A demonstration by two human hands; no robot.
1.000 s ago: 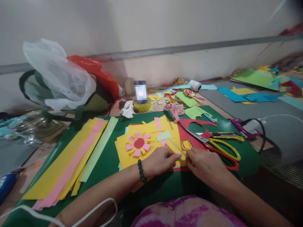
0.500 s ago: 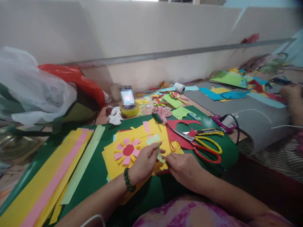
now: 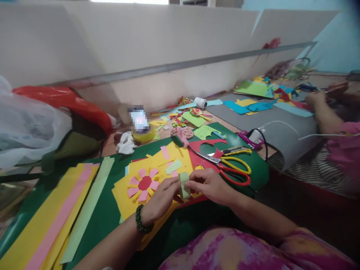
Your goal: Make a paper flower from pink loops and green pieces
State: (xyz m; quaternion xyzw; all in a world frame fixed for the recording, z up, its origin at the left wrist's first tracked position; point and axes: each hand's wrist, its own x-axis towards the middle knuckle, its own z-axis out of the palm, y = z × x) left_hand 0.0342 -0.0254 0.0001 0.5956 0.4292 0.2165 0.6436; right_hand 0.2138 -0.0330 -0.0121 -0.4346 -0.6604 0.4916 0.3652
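Left hand: grip pinching the light-green strip, right of the paper flower
Right hand: grip pinching that strip too
Scissors: farther right of the paper flower

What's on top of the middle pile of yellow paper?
A round red-centred paper flower with pink and yellow petals, short pink paper strips and a pale green paper strip. The person's left hand hides part of the pile, so I can't see what's there.
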